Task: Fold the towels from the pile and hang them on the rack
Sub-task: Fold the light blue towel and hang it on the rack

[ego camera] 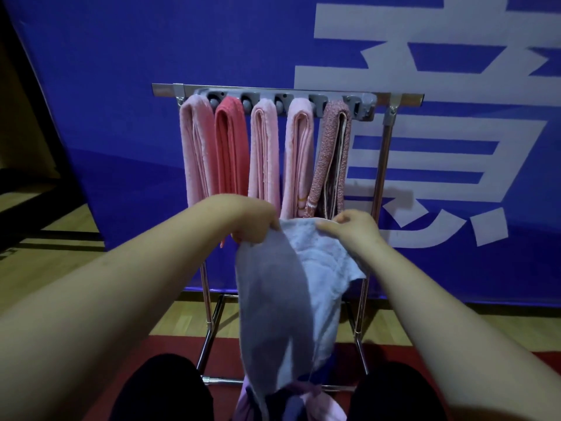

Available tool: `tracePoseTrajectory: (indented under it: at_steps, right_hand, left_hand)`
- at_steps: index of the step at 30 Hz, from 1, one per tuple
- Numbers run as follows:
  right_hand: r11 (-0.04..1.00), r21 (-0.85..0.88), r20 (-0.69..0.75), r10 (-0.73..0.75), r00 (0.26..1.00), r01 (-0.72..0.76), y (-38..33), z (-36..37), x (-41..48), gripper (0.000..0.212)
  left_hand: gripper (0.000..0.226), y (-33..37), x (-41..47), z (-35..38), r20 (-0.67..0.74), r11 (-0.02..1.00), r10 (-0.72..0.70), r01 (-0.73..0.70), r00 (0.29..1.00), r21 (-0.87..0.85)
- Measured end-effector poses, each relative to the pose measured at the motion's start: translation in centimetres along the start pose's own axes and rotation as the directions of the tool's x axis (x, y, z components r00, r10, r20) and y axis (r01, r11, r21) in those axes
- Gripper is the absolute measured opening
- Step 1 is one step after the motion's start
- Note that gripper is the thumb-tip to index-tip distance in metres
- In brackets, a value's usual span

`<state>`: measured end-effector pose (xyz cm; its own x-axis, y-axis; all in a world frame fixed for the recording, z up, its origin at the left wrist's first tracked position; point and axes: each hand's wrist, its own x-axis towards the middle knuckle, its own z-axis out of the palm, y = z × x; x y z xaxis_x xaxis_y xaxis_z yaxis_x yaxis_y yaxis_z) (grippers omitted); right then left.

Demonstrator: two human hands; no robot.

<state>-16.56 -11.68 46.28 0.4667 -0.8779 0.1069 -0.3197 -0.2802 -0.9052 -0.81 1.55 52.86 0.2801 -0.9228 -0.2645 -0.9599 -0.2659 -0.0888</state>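
Observation:
A pale blue towel (306,287) hangs in front of me, held up by its top edge. My left hand (258,221) grips the towel's left corner, and my right hand (349,227) pinches its right corner. Behind it stands the metal rack (385,141) with a grey clip bar across the top. Several folded towels hang from the bar: pink ones (195,153), a coral one (230,150) and a speckled mauve one (332,156). The pile (303,402) of purple and pink towels lies between my knees, partly hidden by the blue towel.
A blue banner (121,117) with large white characters covers the wall behind the rack. The floor is wooden with a red strip (182,347) under the rack's base. A dark shelf edge (27,183) shows at far left.

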Motion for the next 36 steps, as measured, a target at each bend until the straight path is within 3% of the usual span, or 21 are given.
tracePoseTrajectory:
  at_steps: [3, 5, 8, 12, 16, 20, 25, 29, 36]
  right_hand:
    - [0.999, -0.007, 0.029, -0.041, 0.999, 0.041, -1.8, 0.3, -0.1, 0.019]
    - [0.998, -0.014, -0.002, -0.067, 0.998, 0.067, -2.5, 0.5, 0.0, 0.021]
    - [0.992, -0.012, -0.034, -0.124, 0.992, 0.124, -2.7, 1.0, 0.2, 0.023]
    - [0.978, -0.068, -0.015, -0.2, 0.98, 0.198, -3.0, 1.9, 0.0, 0.013]
    - [0.972, -0.098, 0.09, -0.207, 0.974, 0.216, -4.0, 2.4, -1.1, 0.012]
    - [0.967, -0.091, 0.11, -0.228, 0.967, 0.239, -4.9, 1.8, -1.8, 0.017]
    - [0.991, 0.039, 0.103, -0.133, 0.986, 0.13, -5.1, 1.4, -1.5, 0.015]
    - [0.994, 0.082, 0.089, -0.083, 0.993, 0.076, -5.4, 1.6, -1.4, 0.013]
    - [0.959, 0.283, 0.202, -0.041, 0.978, -0.018, -5.3, 0.9, -2.2, 0.021]
  left_hand:
    - [0.066, 1.0, 0.5, 1.0, 0.039, 0.973, -0.033, 0.041, 0.999, -0.227]
    - [0.067, 1.3, 0.7, 1.4, 0.089, 0.895, -0.043, 0.078, 0.995, -0.439]
    - [0.068, 1.8, 0.4, 1.6, 0.117, 0.689, 0.002, 0.083, 0.993, -0.72]
    - [0.037, 2.9, 0.3, 1.4, 0.015, 0.379, 0.025, 0.004, 1.0, -0.925]
    - [0.029, 3.6, 1.0, 1.1, -0.046, 0.216, -0.002, -0.045, 0.999, -0.975]
    - [0.027, 4.0, 1.3, 1.0, -0.063, 0.153, -0.057, -0.053, 0.996, -0.987]
    - [0.032, 4.2, 1.8, 1.3, -0.107, 0.084, -0.168, -0.094, 0.98, -0.992]
    - [0.028, 4.9, 1.7, 1.3, -0.094, -0.109, -0.249, -0.124, 0.964, -0.986]
    - [0.029, 4.4, 1.9, 1.8, -0.144, -0.135, -0.346, -0.202, 0.927, -0.97]
